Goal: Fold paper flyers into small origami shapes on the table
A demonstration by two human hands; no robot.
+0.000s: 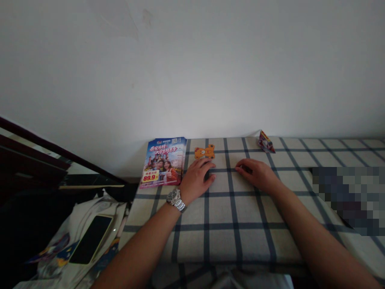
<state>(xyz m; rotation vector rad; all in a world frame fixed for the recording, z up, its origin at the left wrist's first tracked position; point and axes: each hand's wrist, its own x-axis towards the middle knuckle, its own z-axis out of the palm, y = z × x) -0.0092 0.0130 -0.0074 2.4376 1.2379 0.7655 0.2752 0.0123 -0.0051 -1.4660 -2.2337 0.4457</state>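
Bare forearms (140,249) over checked cloth (221,212) beside a pale wall (222,72), left hand (197,176) and right hand (255,173) loosely unclenched, grip empty.

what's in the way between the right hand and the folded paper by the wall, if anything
Nothing visible stands in the way; only checked cloth lies between the right hand and the folded paper.

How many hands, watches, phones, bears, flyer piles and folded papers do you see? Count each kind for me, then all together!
Hands: 2, the left hand and the right hand
Watch: 1
Phone: 1
Bear: 1
Flyer pile: 1
Folded paper: 1
Total: 7
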